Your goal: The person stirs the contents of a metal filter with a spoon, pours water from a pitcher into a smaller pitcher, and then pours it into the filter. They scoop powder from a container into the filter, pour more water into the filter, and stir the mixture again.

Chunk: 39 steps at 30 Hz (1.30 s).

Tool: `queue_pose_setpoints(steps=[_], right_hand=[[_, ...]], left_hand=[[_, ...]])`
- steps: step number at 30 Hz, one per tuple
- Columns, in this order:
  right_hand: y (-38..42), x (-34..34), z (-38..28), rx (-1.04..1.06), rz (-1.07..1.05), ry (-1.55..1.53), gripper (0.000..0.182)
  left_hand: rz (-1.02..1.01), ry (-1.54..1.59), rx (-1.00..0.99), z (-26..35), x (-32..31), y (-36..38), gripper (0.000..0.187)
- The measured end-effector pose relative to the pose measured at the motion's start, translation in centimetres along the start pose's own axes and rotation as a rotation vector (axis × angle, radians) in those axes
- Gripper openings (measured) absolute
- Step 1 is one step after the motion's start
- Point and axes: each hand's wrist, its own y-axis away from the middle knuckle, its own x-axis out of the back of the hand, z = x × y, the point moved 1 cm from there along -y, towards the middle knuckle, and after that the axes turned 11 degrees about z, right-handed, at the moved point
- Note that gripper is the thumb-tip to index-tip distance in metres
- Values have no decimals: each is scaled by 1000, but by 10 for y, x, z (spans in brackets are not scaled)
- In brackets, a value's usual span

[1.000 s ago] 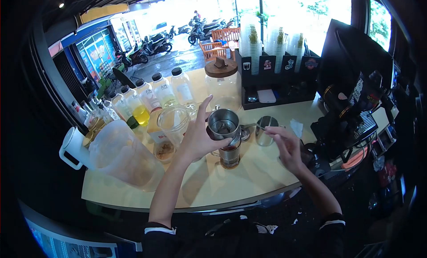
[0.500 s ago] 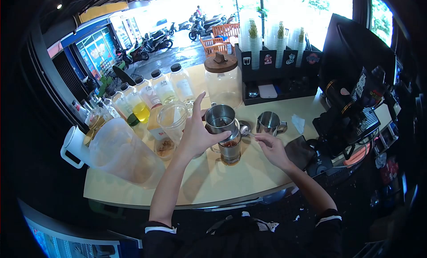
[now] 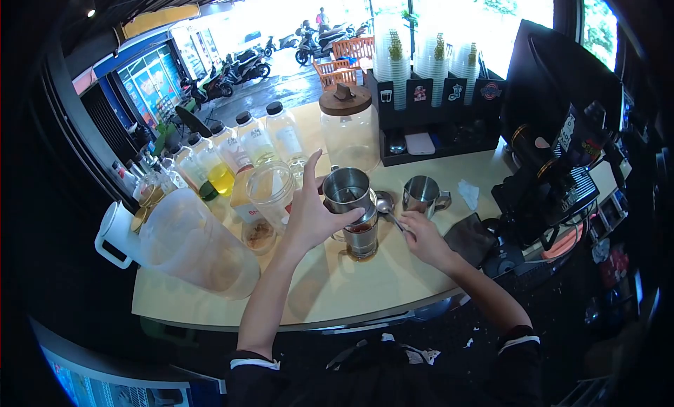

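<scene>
My left hand [image 3: 312, 214] is closed around a steel cup [image 3: 347, 189], its thumb across the front and one finger pointing up. The cup's open top faces me. Just beneath it stands a glass mug [image 3: 362, 244] with brown liquid, its upper part overlapped by the steel cup. My right hand [image 3: 424, 238] pinches the handle of a metal spoon [image 3: 385, 203], whose bowl is beside the steel cup, hollow side showing. Behind my right hand is a steel pitcher [image 3: 421, 194] with a handle.
Left of my hand are a clear open jar [image 3: 271, 186], a small container of brown powder [image 3: 258, 235] and a large plastic jug [image 3: 203, 245] lying tilted. Several bottles [image 3: 254, 136] and a wooden-lidded jar [image 3: 347, 136] line the back. A coffee machine [image 3: 544, 175] stands right.
My right hand has lowered slightly, and the spoon has turned so its bowl shows more openly. My left hand and the steel cup stay nearly in place.
</scene>
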Motion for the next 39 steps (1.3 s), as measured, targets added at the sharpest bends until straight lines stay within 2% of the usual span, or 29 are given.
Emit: queue_pose_setpoints(steps=[3,5,6,8,9,11,13,14,15,17,20,24,30,35,39], right_hand=[[-22,27,-20,10,2,-48,29],[-35,47,-14,97,257,36,26],[-38,53,-3,99,258,37,26],[-39,62,30,-53,346,364,21],[-39,67,44,-51,350,365,21],[-38,70,66,-469,-61,240,12],[-37,72,61,-520,-77,157,11],[-35,72,59,-573,-94,71,12],[-31,67,65,-573,-94,73,12],[-24,54,82,-534,1,-402,15],[-29,55,71,-478,93,-306,13],[-52,77,27,-484,104,-225,13],[-89,110,-27,-319,54,-195,12],[-115,118,-72,-170,9,-339,12],[-132,113,-88,-122,55,-434,15]], left_hand=[[16,2,-15,0,0,2,114],[23,19,-27,0,0,4,114],[35,18,-51,1,-1,5,114],[46,19,-77,1,-3,9,113],[65,29,-112,-1,-4,11,113],[86,40,-151,-6,-6,13,113],[184,-27,-328,-11,-8,15,109],[186,-24,-328,-14,-9,16,109],[193,-9,-331,-16,-10,17,108],[200,9,-333,-20,-12,20,107],[211,10,-299,-24,-13,21,107],[189,13,-275,-28,-14,22,110],[187,-79,-274,-23,-16,22,111],[181,-99,-246,-19,-18,22,111],[175,-89,-226,-19,-19,21,113]])
